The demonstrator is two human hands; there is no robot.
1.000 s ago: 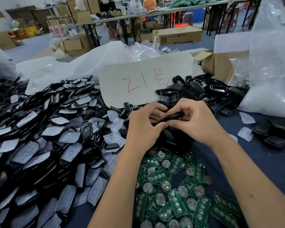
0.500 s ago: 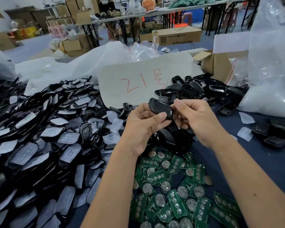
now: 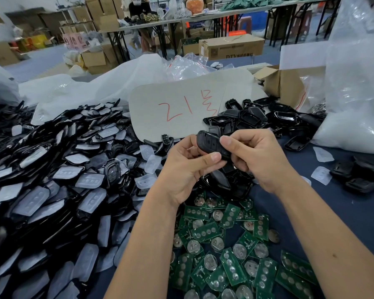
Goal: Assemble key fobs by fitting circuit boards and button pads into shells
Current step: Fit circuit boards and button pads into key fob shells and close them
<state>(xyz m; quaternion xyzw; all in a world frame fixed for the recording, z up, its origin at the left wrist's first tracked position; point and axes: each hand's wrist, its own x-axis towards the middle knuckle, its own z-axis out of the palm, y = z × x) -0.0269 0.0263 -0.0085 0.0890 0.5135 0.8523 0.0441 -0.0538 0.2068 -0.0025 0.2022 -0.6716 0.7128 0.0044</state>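
Note:
A black key fob (image 3: 209, 143) is held up above the table, its button face turned toward me. My left hand (image 3: 188, 167) grips it from below with the thumb on its lower end. My right hand (image 3: 253, 156) pinches its right end between thumb and curled fingers. Green circuit boards (image 3: 225, 255) with round coin cells lie in a heap on the blue cloth below my wrists. A large pile of black shells with translucent button pads (image 3: 52, 186) covers the left side. Empty black shells (image 3: 246, 117) lie behind my hands.
A grey card with red writing (image 3: 181, 108) leans behind the piles. A cardboard box (image 3: 287, 85) and a big clear plastic bag (image 3: 354, 83) stand at the right. Loose pads (image 3: 322, 154) and dark shells (image 3: 358, 173) lie at far right. White plastic sheeting (image 3: 91, 87) lies behind.
The fob was edge-on between both hands; it has been lifted and turned so its face shows. My right thumb has moved onto its right end.

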